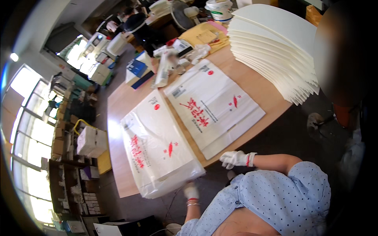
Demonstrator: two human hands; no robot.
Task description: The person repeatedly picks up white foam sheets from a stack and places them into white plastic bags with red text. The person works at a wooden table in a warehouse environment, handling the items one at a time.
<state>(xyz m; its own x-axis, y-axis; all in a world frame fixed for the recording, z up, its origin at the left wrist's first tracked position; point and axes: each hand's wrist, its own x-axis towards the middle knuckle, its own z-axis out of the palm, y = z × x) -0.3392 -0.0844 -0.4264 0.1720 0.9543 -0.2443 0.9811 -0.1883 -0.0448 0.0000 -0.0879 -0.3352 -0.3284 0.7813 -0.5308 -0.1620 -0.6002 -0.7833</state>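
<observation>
Two piles of flat white plastic bags with red and black print lie side by side on a wooden table. By the near edge of the left bag pile, which overhangs the table, is my left hand in a white glove. Its fingers are blurred, and I cannot make out whether they touch the plastic. My right hand, also gloved in white, hovers just off the table's front edge beside the right bag pile. Its fingers are loosely bent and somewhat apart, with nothing visible in them.
A tall fanned stack of white sheets occupies the table's far right. Behind the bags are a blue box, yellowish papers and clear plastic wrap. Farther back are a fan, a white bucket and a seated person. Shelves line the left.
</observation>
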